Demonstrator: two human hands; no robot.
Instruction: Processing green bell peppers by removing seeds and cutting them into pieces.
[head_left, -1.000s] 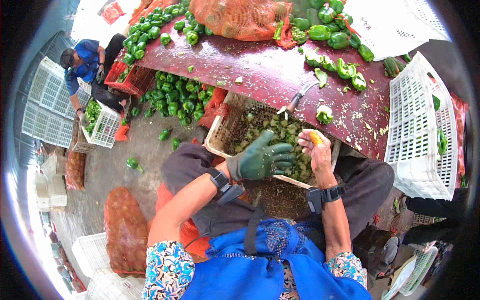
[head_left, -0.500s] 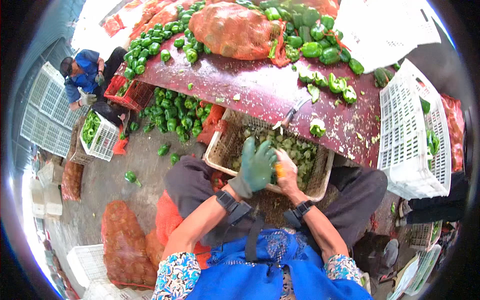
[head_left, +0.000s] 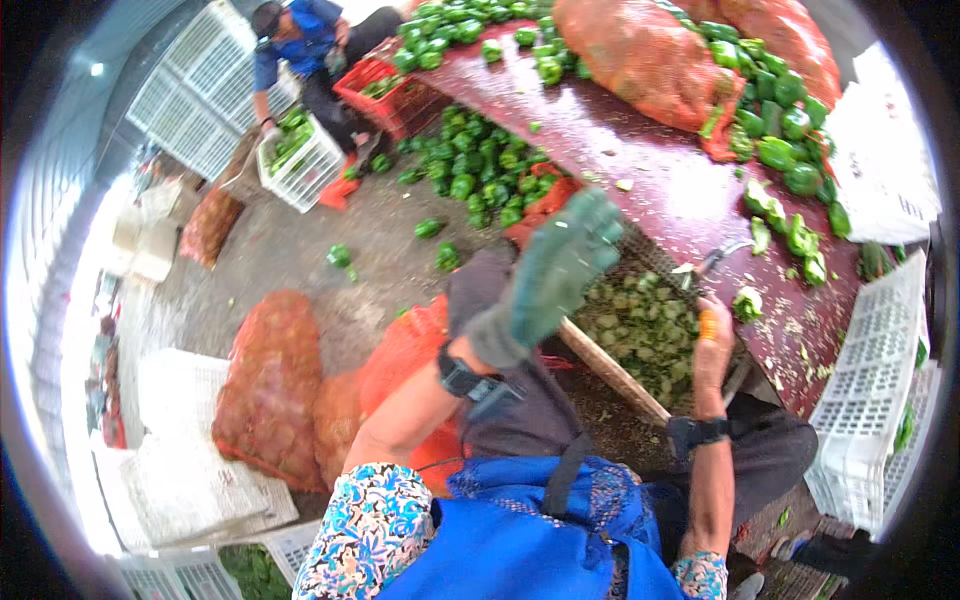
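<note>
My left hand (head_left: pixel 562 265), in a green coated glove, is lifted over the left side of a crate (head_left: pixel 622 378). Its fingers stretch forward, slightly blurred, with nothing visible in them. The crate stands between my knees and holds pale green pepper cores and scraps (head_left: pixel 640 325). My bare right hand (head_left: pixel 712 340), with an orange band on one finger, is over the crate's right side by the table edge. Just beyond its fingertips lies a curved knife (head_left: pixel 722 256) with a dark handle. Its fingers are partly hidden, and contact with the handle is unclear. Cut green peppers (head_left: pixel 800 238) lie beyond.
The dark red table (head_left: pixel 660 185) carries pepper bits, whole peppers and a full orange mesh sack (head_left: pixel 640 60). White crates (head_left: pixel 865 390) stand at right. Peppers (head_left: pixel 465 165) lie on the floor, left. Nearby are filled sacks (head_left: pixel 268 385) and a co-worker (head_left: pixel 305 45) beside crates.
My view has swung left. My hands, earlier close together over the crate, are now apart: the gloved left is further left, the right closer to the knife. The co-worker's hand has reached to the white crate.
</note>
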